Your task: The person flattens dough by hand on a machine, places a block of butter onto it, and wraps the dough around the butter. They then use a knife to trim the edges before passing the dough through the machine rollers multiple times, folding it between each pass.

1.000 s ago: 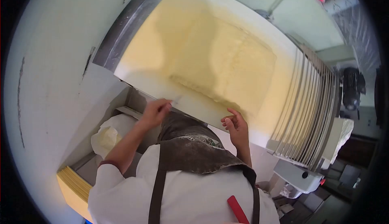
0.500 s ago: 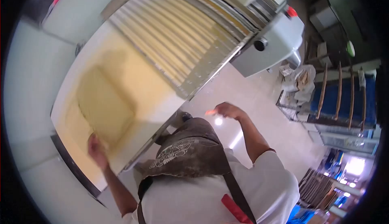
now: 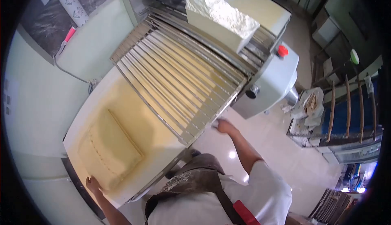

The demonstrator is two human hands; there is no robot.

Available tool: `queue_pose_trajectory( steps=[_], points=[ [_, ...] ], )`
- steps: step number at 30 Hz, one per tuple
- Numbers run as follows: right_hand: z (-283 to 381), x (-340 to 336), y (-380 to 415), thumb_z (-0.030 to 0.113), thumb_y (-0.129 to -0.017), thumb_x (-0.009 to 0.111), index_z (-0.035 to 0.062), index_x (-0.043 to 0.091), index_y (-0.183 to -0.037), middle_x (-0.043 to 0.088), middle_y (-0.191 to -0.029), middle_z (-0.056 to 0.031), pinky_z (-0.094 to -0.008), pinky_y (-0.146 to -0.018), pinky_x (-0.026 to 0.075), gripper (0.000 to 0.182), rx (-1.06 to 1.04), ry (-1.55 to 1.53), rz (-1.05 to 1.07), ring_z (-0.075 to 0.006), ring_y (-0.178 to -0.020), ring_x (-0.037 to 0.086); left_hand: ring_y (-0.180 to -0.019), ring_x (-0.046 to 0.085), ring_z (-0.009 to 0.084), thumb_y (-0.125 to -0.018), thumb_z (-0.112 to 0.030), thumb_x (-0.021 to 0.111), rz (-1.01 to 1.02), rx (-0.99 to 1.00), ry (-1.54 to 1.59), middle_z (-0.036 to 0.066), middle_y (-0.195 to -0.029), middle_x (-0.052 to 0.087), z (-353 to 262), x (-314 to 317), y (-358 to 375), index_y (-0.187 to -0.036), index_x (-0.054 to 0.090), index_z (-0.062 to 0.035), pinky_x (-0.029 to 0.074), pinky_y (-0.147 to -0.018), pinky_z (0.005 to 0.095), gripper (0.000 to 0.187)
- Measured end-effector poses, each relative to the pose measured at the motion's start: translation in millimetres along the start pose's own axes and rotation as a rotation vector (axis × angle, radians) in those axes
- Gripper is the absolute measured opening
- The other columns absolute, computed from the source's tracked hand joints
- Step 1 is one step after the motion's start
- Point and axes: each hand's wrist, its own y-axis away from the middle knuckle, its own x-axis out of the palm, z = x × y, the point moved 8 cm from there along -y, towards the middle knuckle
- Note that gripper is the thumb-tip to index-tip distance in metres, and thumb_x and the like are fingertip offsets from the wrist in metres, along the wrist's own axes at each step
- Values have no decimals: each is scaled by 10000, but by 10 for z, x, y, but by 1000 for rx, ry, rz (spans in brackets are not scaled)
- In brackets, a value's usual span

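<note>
A pale, layered sheet of dough (image 3: 116, 143) lies flat on the floured belt (image 3: 157, 139) of a dough sheeter, with a row of small marks along its left part. My left hand (image 3: 94, 185) is at the dough's near left corner, fingers slightly bent and apart, with nothing gripped. Close to the front edge of the metal bar guard (image 3: 179, 86), my right hand (image 3: 224, 127) is closed, and a greyish end shows at its fingers. What it holds is not clear.
A container heaped with white flour (image 3: 222, 15) stands on top of the sheeter. A red button (image 3: 282, 51) and a black knob (image 3: 252, 91) are on its side housing. Wooden rolling pins (image 3: 348, 107) hang at right. A white bag (image 3: 311, 103) sits beside them.
My left hand has drawn back along the dough's near left end. My right hand has come up to the guard's front edge. The view has shifted and sharpened.
</note>
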Motion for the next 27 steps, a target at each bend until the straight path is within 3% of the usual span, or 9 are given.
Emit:
queue_pose_trajectory(
  steps=[3,6,7,9,12,17,22,24,27],
  points=[
    [1758,-1258,1141,187,-927,595,10,589,-1166,649,-1093,-112,-309,-858,487,297,-655,-495,776,-183,-960,619,-655,576,84,-920,-162,587,282,-157,358,31,-793,628,201,112,-75,-1060,614,5,472,-545,222,219],
    [2336,-3010,1174,-9,-852,572,36,633,-1100,664,-1043,-88,-295,-843,493,260,-608,-545,320,-153,-937,621,-598,561,94,-922,-170,590,463,-175,548,29,-769,622,198,305,-85,-1016,611,7,470,-512,235,202],
    [2354,-3589,965,-63,-810,540,42,670,-1026,688,-981,-64,-289,-807,501,274,-796,-757,-59,-144,-888,632,-578,567,106,-924,-154,583,282,-193,531,28,-749,619,82,297,19,-966,610,0,485,-509,247,162],
    [2197,-4614,352,67,-861,539,16,691,-989,703,-954,-139,-329,-800,509,205,-549,-159,-848,-273,-874,679,-649,603,134,-924,-136,575,304,-171,474,50,-809,637,163,269,-69,-992,615,7,514,-569,259,164],
    [1773,-5183,-805,393,-915,521,40,647,-1114,624,-1128,-221,-429,-920,453,425,-119,55,-921,-390,-1044,594,-787,629,159,-926,-111,557,299,-135,497,74,-915,651,219,295,-25,-1046,613,24,531,-685,273,189],
    [1468,-5189,-1685,402,-883,542,44,680,-886,664,-893,-185,-461,-759,464,383,-325,710,-854,-346,-824,620,-983,608,149,-944,-116,527,473,-2,798,78,-1118,620,-142,130,458,-1201,547,31,504,-853,273,297],
    [1129,-5570,-1479,262,-849,650,52,684,-1084,703,-923,-114,-334,-754,516,316,-363,157,-928,-210,-827,663,-1099,554,174,-902,-83,598,301,-29,783,103,-1181,593,139,-70,594,-1253,519,46,444,-953,278,383],
    [83,-5690,-2195,154,-891,597,-19,558,-1248,620,-1167,-138,-337,-907,489,398,-400,-1224,-417,-219,-1023,608,-1135,533,185,-895,-82,607,277,43,642,112,-1205,580,109,-187,691,-1288,495,32,413,-994,297,425],
    [157,-5727,-1539,166,-936,499,-29,517,-1136,576,-1106,-126,-372,-934,448,280,-591,-1523,-310,-237,-1048,546,-1106,543,176,-888,-83,614,316,81,673,101,-1177,588,-5,-277,909,-1266,514,22,428,-955,289,405]
  ],
)
